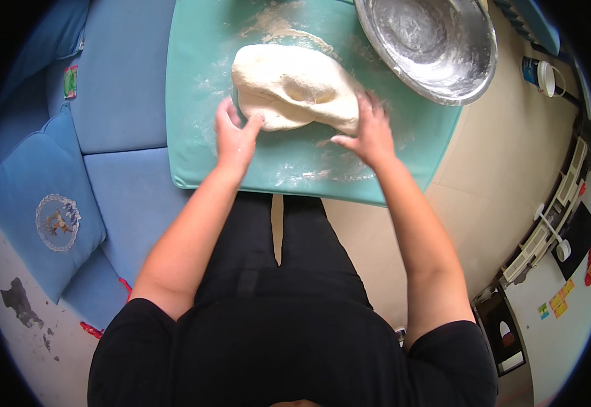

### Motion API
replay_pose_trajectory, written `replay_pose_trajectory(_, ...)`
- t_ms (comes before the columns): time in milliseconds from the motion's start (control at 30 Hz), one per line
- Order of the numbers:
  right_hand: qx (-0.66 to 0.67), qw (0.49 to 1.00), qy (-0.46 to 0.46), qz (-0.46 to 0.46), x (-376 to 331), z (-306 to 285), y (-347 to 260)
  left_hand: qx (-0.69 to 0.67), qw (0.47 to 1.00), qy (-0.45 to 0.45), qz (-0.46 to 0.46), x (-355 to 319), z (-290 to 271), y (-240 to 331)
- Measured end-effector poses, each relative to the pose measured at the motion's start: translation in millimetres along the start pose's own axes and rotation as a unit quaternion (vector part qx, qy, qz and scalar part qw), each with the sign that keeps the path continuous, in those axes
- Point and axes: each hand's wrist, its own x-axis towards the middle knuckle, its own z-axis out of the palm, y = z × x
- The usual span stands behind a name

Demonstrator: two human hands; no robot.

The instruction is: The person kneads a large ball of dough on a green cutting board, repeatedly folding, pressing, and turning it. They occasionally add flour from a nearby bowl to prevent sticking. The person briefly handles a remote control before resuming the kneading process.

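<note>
A large pale lump of dough, folded and dented near its middle, lies on a floury green tabletop. My left hand holds its lower left corner, with the thumb on the near edge and the fingers along the left side. At the opposite end, my right hand grips the lower right corner between fingers, which lie along the side, and thumb, which points inward. The dough hides the undersides of the fingertips in part.
A wide metal basin, dusted with flour inside, stands at the table's far right corner. A blue sofa with a cushion borders the table on the left. On the tiled floor to the right is a small bucket.
</note>
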Motion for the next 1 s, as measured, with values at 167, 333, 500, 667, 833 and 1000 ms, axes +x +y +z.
replay_pose_trajectory(167, -0.052, 0.993, -0.002, 0.108, 10, 18, -21, -0.164, 0.951, 0.005, -0.261, 8, 29, -21)
replay_pose_trajectory(333, 0.232, 0.959, -0.013, 0.164, -12, -10, -15, -0.172, 0.979, -0.006, -0.112, -15, 13, 20)
replay_pose_trajectory(500, 0.543, 0.779, -0.034, 0.311, -63, -40, -51, 0.16, 0.977, -0.143, 0.006, -39, 9, 91)
replay_pose_trajectory(667, 0.549, 0.813, -0.014, 0.192, -72, -18, -55, 0.459, 0.783, -0.021, 0.419, 11, 69, 58)
replay_pose_trajectory(833, 0.308, 0.937, 0.153, 0.056, -63, 8, -70, 0.489, 0.731, -0.069, 0.471, 33, 81, 33)
replay_pose_trajectory(1000, 0.223, 0.913, 0.334, 0.073, -16, 41, -80, 0.562, 0.708, -0.085, 0.42, 45, 80, 18)
